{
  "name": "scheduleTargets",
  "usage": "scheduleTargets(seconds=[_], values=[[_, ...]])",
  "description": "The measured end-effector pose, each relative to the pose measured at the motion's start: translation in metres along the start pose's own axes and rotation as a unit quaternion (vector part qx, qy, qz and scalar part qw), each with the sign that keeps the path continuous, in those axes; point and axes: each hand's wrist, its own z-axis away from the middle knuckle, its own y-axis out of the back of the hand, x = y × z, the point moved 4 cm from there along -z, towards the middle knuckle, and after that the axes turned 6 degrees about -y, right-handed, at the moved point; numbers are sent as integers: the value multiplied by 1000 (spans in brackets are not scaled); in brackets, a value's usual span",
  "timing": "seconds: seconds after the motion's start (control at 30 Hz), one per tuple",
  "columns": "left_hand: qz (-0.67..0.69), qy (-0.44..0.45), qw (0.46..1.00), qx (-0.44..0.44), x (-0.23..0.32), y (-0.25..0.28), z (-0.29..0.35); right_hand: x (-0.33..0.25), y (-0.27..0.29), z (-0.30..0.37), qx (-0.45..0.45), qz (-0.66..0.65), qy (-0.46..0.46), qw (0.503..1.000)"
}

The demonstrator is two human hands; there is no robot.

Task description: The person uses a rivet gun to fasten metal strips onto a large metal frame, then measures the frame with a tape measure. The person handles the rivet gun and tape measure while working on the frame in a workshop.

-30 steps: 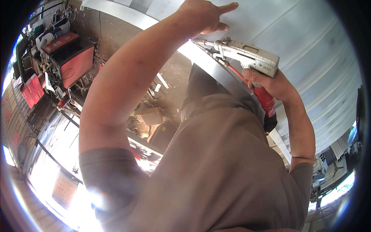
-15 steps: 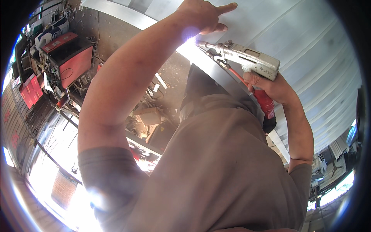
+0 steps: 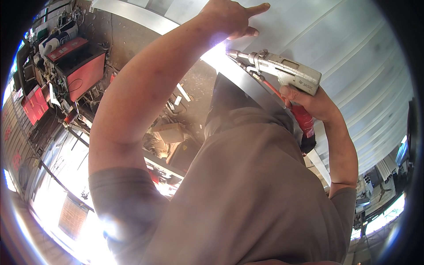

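Observation:
My right hand [image 3: 302, 98] grips a welding gun [image 3: 289, 70], a silver-grey boxy body with a red sleeve below and a thin red hose alongside. Its nozzle points left, and a bright white-violet glow [image 3: 217, 52] at the tip washes out the contact spot. The glow sits by the edge strip [image 3: 247, 84] of a large silver sheet-metal panel [image 3: 344, 39]. Beyond the nozzle, my left hand [image 3: 232, 20] is over the panel, index finger and thumb stretched apart and the other fingers mostly hidden. It holds nothing visible. Whether it rests on the metal I cannot tell.
A red and black box-shaped machine [image 3: 86, 75] stands at the left among cables and clutter. On the brown floor lie a cardboard box [image 3: 169, 132] and scraps. Long metal stock [image 3: 388, 170] shows at the far right. Strong daylight glares at lower left.
The welding gun and my right hand have shifted very slightly right and down. The glow at the tip looks smaller. My left hand has hardly moved.

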Motion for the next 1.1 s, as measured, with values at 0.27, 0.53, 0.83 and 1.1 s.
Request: scheduleTargets(seconds=[0.27,0.53,0.83,1.1], values=[[-33,25,999,-27,8,2,1,6,2,6,11,13,-14,1000],[-36,1,999,1,7,3,3,13,7,7,1,9,-25,1000],[-18,26,999,-19,6,-5,-4,14,7,16,5,-25,-26,999],[-51,38,997,-35,8,-5,-7,13,7,21,15,-23,-18,999]])
